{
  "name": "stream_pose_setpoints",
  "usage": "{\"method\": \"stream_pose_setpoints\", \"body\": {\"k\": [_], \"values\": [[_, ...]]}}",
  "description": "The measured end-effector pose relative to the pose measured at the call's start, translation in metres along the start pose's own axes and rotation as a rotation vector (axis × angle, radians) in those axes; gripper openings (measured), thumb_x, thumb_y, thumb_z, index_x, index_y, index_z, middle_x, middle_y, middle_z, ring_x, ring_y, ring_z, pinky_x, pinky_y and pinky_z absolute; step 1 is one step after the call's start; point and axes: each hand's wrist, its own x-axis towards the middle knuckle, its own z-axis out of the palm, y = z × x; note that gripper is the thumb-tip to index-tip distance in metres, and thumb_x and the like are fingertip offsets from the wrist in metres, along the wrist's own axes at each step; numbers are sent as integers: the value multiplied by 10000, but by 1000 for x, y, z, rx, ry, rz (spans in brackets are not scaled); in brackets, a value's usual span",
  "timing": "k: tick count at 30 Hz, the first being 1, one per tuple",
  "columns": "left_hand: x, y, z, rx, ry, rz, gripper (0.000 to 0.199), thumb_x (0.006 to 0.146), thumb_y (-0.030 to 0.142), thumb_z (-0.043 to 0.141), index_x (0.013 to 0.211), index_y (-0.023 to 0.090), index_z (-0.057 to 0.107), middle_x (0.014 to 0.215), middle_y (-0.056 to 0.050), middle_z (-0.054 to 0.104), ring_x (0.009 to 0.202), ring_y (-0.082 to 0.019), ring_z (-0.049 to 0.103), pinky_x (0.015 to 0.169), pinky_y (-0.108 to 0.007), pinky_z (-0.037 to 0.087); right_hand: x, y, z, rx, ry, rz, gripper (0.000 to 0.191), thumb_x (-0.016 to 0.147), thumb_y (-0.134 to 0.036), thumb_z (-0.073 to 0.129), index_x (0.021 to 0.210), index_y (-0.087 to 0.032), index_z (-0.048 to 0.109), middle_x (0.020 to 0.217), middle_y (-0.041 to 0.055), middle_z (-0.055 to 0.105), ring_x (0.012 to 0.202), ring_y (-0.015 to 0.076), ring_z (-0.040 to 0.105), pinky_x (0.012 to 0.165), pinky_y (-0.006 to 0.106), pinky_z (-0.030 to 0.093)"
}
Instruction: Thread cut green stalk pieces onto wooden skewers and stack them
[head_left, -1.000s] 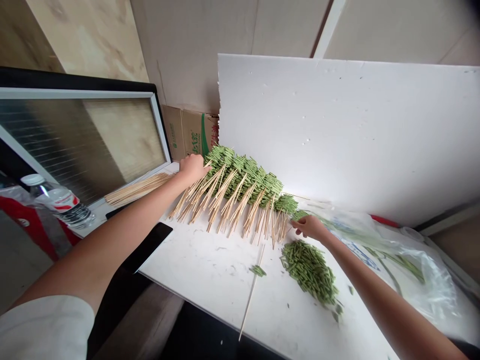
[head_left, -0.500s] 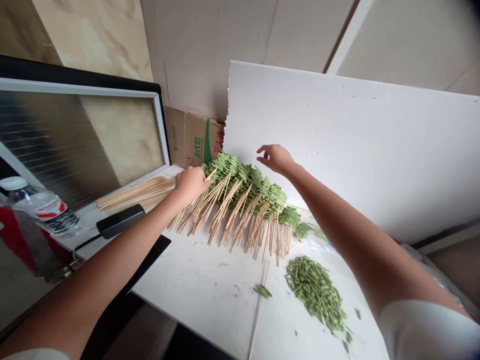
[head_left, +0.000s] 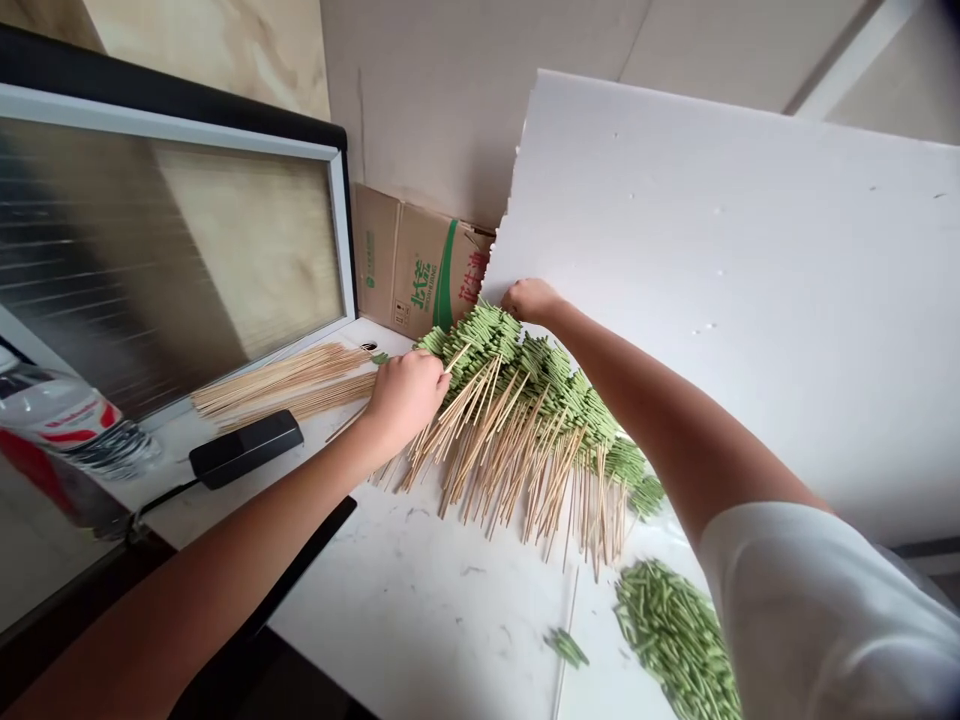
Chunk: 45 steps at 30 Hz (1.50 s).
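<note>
My left hand is closed round wooden skewers at the left end of a stacked pile. The pile's green bean pieces are threaded on skewers, whose bare ends fan toward the near side. At the far edge of the green stack, my right hand has its fingers curled in; what they hold, if anything, is hidden. Loose cut green pieces form a heap at the lower right, and a few more lie beside it.
Bare skewers lie at the left near a black box with a cable. A water bottle stands at the far left. Behind are a cardboard box, a white board and a framed panel.
The view has shifted, with the table scene now larger. My right hand has moved left and down onto the far edge of the stack, its fingers curling in. My left hand still grips skewers.
</note>
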Motion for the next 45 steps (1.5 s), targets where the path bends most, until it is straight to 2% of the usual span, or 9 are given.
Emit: {"method": "stream_pose_setpoints", "body": {"k": [3, 7, 13, 18, 28, 32, 38, 42, 45], "values": [[1, 0, 1, -9, 3, -4, 330, 1053, 325, 600, 867, 152, 811, 1007, -143, 768, 860, -273, 713, 778, -363, 505, -1, -3, 5, -23, 1, -2, 313, 967, -199, 558, 1072, -169, 852, 1100, 185, 829, 997, 320, 736, 779, 365, 450], [5, -1, 2, -44, 1, -8, 328, 1043, 329, 602, 854, 161, 811, 993, -140, 768, 873, -276, 702, 794, -365, 506, -6, 5, 4, 53, 29, 48, 292, 976, -281, 618, 1144, -209, 846, 1147, 124, 836, 1011, 303, 735, 785, 354, 462], [9, -4, -2, -80, -11, -59, 323, 1013, 387, 629, 832, 191, 811, 948, -132, 777, 906, -313, 703, 832, -401, 526, -26, 31, -13, 214, 231, 187, 193, 965, -302, 723, 1067, -211, 859, 1134, 97, 828, 1037, 303, 720, 855, 373, 498], [6, -5, -4, -135, 11, -96, 260, 994, 383, 671, 932, 196, 842, 1015, -130, 787, 932, -326, 715, 864, -420, 530, -58, 45, -40, 239, 462, 159, 312, 1045, -381, 623, 1081, -149, 829, 1268, 153, 755, 1182, 312, 668, 934, 399, 533], [4, -7, -2, -107, -13, -77, 212, 936, 400, 755, 970, 206, 831, 1075, -113, 798, 969, -318, 724, 885, -412, 540, -140, 59, -80, 229, 621, 227, 440, 1115, -409, 529, 996, -92, 809, 1118, 179, 772, 1169, 259, 665, 917, 392, 523], [1, -3, -6, -54, -42, -89, 235, 977, 378, 676, 945, 202, 829, 1029, -130, 797, 989, -333, 729, 895, -412, 532, -175, 60, -83, 233, 716, 259, 290, 1036, -425, 672, 985, -182, 821, 1042, 149, 785, 1093, 307, 682, 862, 458, 571], [-7, 7, -10, -19, 24, -67, 310, 1038, 310, 541, 995, 170, 815, 1117, -163, 772, 1043, -347, 729, 943, -426, 509, -216, 39, -93, 355, 798, 301, 226, 992, -403, 718, 965, -211, 835, 930, 102, 787, 860, 237, 698, 859, 458, 594], [-9, 6, -7, -73, 6, -67, 316, 1027, 415, 609, 1037, 176, 815, 1107, -159, 777, 1053, -348, 726, 942, -413, 510, -225, 3, -100, 493, 800, 307, 260, 1008, -448, 677, 1041, -237, 825, 967, 97, 784, 825, 226, 711, 794, 447, 625], [-12, -5, -11, -159, 78, -84, 373, 1016, 498, 620, 1035, 184, 821, 1119, -146, 786, 1036, -334, 726, 907, -392, 522, -223, -31, -103, 547, 790, 290, 288, 1021, -445, 645, 1151, -243, 804, 988, 104, 776, 865, 249, 722, 789, 464, 638]]}}
